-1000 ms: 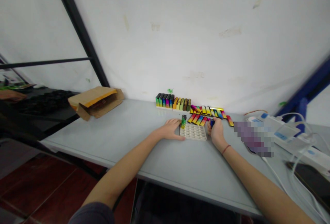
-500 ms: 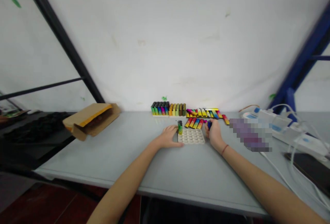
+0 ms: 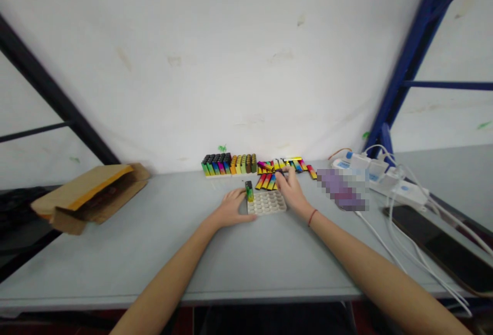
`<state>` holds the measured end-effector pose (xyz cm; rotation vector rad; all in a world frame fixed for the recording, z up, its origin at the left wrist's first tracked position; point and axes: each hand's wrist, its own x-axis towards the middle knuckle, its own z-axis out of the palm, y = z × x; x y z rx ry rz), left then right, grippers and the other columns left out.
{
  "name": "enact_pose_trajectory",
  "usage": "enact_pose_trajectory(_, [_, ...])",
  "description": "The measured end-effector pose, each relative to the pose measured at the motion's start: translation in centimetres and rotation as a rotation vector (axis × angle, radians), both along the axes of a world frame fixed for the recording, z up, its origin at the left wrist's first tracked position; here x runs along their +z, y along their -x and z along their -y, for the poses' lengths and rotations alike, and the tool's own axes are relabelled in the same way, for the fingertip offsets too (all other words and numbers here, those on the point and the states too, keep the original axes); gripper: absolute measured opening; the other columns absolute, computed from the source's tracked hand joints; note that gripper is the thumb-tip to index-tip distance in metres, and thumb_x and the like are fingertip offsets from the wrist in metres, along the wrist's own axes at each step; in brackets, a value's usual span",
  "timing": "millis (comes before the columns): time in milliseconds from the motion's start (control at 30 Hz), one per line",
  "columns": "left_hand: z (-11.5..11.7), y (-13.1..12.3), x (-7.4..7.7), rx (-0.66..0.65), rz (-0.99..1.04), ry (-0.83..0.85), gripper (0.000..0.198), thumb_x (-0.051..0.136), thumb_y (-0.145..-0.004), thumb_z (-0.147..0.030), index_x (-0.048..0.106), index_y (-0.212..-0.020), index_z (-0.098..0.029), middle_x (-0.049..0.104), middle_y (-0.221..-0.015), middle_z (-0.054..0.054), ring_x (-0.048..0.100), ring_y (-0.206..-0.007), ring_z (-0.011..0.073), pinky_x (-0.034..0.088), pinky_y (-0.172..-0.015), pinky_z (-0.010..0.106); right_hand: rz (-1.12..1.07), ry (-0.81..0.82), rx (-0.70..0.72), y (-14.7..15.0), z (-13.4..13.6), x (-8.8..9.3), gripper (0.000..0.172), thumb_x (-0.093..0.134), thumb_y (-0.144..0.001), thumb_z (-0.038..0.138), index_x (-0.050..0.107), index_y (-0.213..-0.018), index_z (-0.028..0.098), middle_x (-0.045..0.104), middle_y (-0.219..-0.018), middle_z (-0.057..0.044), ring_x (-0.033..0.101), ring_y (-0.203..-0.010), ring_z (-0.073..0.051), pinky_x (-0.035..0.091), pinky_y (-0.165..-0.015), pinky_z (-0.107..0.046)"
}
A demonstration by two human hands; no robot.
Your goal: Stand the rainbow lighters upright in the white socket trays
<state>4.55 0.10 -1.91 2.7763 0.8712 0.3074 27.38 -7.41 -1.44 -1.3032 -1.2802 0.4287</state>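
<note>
We see both bare hands at the far middle of a grey folding table [image 3: 115, 258], apart, with a white dimpled tray [image 3: 271, 205] between them. The left hand [image 3: 231, 208] lies open and flat on the tabletop at the tray's left edge, fingers just beside an upright green lighter [image 3: 249, 191] standing at the tray's far left corner; we can't tell if they touch it. The right hand [image 3: 290, 191] reaches over the tray's far edge, its fingertips [image 3: 282, 173] down on a heap of loose rainbow lighters [image 3: 269, 175] lying flat. A dark item sits under them, but we can't tell if it's gripped. Behind the left hand stands a tight row of upright lighters [image 3: 229, 164]. The step in hand looks like handling lighters at the tray, judging by the hands. Most tray dimples look free, so the next move calls for a clean pinch on one lighter and a free dimple. A cardboard box [image 3: 92, 199] sits on the left, a power strip [image 3: 396, 188] and a dark tablet [image 3: 435, 245] on the right, and a blurred patch [image 3: 341, 189] hides something beside the heap.
</note>
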Motion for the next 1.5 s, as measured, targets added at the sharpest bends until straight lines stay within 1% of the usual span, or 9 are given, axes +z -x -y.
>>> enact_pose_trajectory(167, [0.8, -0.6, 0.2, -0.027, -0.001, 0.001, 0.088, 0.073, -0.072, -0.066, 0.046, -0.14, -0.016, 0.043, -0.146, 0.017, 0.035, -0.138, 0.0368, 0.025, -0.116, 0.05, 0.25, -0.14, 0.208, 2.4, 2.2, 2.0, 0.019, 0.051, -0.09, 0.035, 0.056, -0.102, 0.02, 0.065, -0.094, -0.007, 0.061, -0.089, -0.021, 0.048, -0.084, -0.035])
enact_pose_trajectory(267, [1.0, -0.8, 0.2, -0.034, 0.014, 0.013, 0.09, 0.074, -0.072, -0.065, 0.044, -0.142, -0.018, 0.043, -0.146, 0.017, 0.036, -0.137, 0.0362, 0.026, -0.116, 0.05, 0.293, -0.153, 0.271, 3.3, 2.7, 2.0, 0.019, 0.055, -0.089, 0.032, 0.06, -0.102, 0.019, 0.067, -0.097, -0.009, 0.062, -0.089, -0.02, 0.049, -0.083, -0.034])
enact_pose_trajectory(667, [1.0, -0.9, 0.2, -0.063, 0.034, 0.021, 0.085, 0.075, -0.072, -0.063, 0.047, -0.139, -0.018, 0.047, -0.143, 0.017, 0.04, -0.134, 0.0363, 0.028, -0.114, 0.051, 0.302, -0.047, 0.22, 4.0, 2.3, 0.2, 0.026, 0.057, -0.09, 0.027, 0.061, -0.115, 0.022, 0.071, -0.09, -0.005, 0.068, -0.08, -0.02, 0.053, -0.075, -0.032])
enact_pose_trajectory(833, [1.0, -0.8, 0.1, -0.053, 0.048, 0.03, 0.086, 0.074, -0.071, -0.066, 0.047, -0.138, -0.019, 0.047, -0.143, 0.017, 0.041, -0.134, 0.0367, 0.028, -0.114, 0.052, 0.522, -0.048, 0.181, 3.8, 2.5, 0.9, 0.026, 0.058, -0.092, 0.032, 0.064, -0.115, 0.025, 0.07, -0.099, -0.007, 0.066, -0.083, -0.021, 0.052, -0.077, -0.033])
enact_pose_trajectory(967, [1.1, -0.8, 0.4, -0.057, 0.035, 0.036, 0.085, 0.071, -0.073, -0.069, 0.048, -0.137, -0.018, 0.046, -0.145, 0.017, 0.04, -0.135, 0.0367, 0.026, -0.115, 0.051, 0.654, -0.064, 0.006, 2.0, 2.0, 1.7, 0.03, 0.048, -0.097, 0.034, 0.065, -0.117, 0.02, 0.068, -0.107, -0.012, 0.064, -0.097, -0.024, 0.049, -0.084, -0.034])
enact_pose_trajectory(1067, [1.1, -0.8, 0.6, -0.05, 0.009, 0.036, 0.084, 0.071, -0.073, -0.069, 0.051, -0.134, -0.016, 0.046, -0.144, 0.019, 0.04, -0.135, 0.0375, 0.026, -0.115, 0.051, 0.798, 0.099, -0.275, -0.6, 1.1, 1.5, 0.034, 0.04, -0.097, 0.023, 0.063, -0.119, 0.012, 0.067, -0.109, -0.019, 0.061, -0.102, -0.029, 0.044, -0.09, -0.04])
enact_pose_trajectory(1167, [1.1, -0.9, 0.6, -0.051, 0.017, 0.039, 0.083, 0.071, -0.072, -0.069, 0.052, -0.133, -0.016, 0.046, -0.145, 0.018, 0.041, -0.135, 0.038, 0.027, -0.115, 0.051, 0.914, 0.293, -0.427, -3.0, 0.3, 0.7, 0.037, 0.044, -0.097, 0.029, 0.061, -0.12, 0.006, 0.065, -0.112, -0.026, 0.059, -0.103, -0.035, 0.043, -0.087, -0.044])
enact_pose_trajectory(1333, [1.0, -0.9, 0.5, -0.055, 0.029, 0.055, 0.082, 0.07, -0.072, -0.071, 0.053, -0.131, -0.017, 0.047, -0.144, 0.018, 0.041, -0.134, 0.0383, 0.026, -0.115, 0.052, 0.977, 0.465, -0.343, -4.5, -0.4, -0.4, 0.027, 0.046, -0.096, 0.025, 0.065, -0.1, 0.008, 0.066, -0.106, -0.026, 0.062, -0.098, -0.034, 0.044, -0.081, -0.04])
enact_pose_trajectory(1500, [1.1, -0.9, 0.7, -0.057, 0.018, 0.054, 0.082, 0.071, -0.072, -0.07, 0.053, -0.132, -0.018, 0.046, -0.145, 0.017, 0.04, -0.135, 0.0381, 0.027, -0.115, 0.052, 0.744, 0.39, -0.361, -3.6, -0.2, 0.2, 0.025, 0.038, -0.097, 0.021, 0.053, -0.112, 0.009, 0.068, -0.089, -0.019, 0.064, -0.078, -0.027, 0.041, -0.07, -0.035])
